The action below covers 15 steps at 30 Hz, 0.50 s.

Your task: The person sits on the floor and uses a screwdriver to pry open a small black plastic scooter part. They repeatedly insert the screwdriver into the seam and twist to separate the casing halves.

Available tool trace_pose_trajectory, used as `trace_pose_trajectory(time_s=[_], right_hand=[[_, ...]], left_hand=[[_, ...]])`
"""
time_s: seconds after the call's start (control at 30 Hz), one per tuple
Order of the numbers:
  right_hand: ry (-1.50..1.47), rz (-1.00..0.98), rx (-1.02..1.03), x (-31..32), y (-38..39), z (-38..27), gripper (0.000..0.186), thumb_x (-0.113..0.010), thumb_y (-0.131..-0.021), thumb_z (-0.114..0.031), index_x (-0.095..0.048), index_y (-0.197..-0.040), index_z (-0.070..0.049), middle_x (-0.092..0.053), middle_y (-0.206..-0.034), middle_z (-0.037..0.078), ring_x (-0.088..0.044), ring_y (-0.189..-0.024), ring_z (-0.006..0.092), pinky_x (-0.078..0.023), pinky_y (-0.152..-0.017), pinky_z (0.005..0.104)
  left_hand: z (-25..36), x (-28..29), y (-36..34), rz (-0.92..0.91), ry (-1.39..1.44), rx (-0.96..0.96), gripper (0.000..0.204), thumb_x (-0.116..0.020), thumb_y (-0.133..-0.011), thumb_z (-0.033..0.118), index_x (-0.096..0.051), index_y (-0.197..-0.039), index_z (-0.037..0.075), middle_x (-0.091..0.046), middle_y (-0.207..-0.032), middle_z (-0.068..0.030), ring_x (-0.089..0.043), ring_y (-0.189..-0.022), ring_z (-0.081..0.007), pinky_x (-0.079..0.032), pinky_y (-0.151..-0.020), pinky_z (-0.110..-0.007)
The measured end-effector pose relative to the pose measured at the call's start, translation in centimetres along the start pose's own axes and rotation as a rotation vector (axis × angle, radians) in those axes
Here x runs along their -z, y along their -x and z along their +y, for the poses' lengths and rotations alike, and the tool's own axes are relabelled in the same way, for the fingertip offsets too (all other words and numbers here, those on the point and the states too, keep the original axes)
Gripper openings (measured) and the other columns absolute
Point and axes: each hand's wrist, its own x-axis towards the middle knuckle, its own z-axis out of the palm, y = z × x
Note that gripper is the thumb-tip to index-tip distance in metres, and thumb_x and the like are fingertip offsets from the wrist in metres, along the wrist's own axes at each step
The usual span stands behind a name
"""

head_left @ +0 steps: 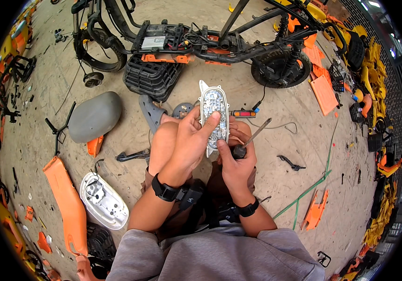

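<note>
My left hand (194, 140) grips a white-rimmed, oval lamp insert (215, 98) with a clear faceted face, its thumb pressed on the front and fingers curled round the left edge. My right hand (238, 164) is closed on a screwdriver (259, 132) with a dark handle, its shaft pointing up and right, while its thumb touches the insert's lower right edge. Some fingers are hidden behind the insert. A small red-and-amber light strip (243, 114) lies on the floor just beyond my hands.
A bare scooter frame (168, 51) stands ahead over a black crate (147, 79). On the floor (285, 131) lie a grey seat (95, 117), long orange panel (62, 201), white housing (105, 206), green strips (320, 180) and orange bracket (317, 210). Yellow parts pile at both sides.
</note>
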Motion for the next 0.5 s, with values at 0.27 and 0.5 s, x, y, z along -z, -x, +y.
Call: trace_pose_trajectory(time_s=[0.27,0.5], right_hand=[[-0.023,0.012,-0.029,-0.09,0.11,-0.05,0.034,-0.071,-0.084,0.0,-0.054,-0.114,0.001,-0.066,-0.083,0.006,-0.053,-0.058,0.0033,-0.038,-0.05,0.0165],[-0.014,0.012,-0.04,0.05,0.01,0.23,0.036,-0.071,-0.084,0.0,-0.054,-0.115,0.002,-0.066,-0.083,0.006,-0.053,-0.057,0.0035,-0.038,-0.048,0.0171]], left_hand=[[0.03,-0.02,0.02,0.001,-0.013,-0.001,0.028,-0.051,-0.099,0.011,-0.049,-0.12,-0.006,-0.066,-0.106,-0.0217,-0.069,-0.089,-0.0231,-0.06,-0.075,-0.032],[0.14,-0.09,0.06,0.006,-0.024,0.001,0.029,-0.051,-0.099,0.012,-0.048,-0.122,-0.006,-0.065,-0.107,-0.0221,-0.068,-0.09,-0.0234,-0.059,-0.077,-0.032]])
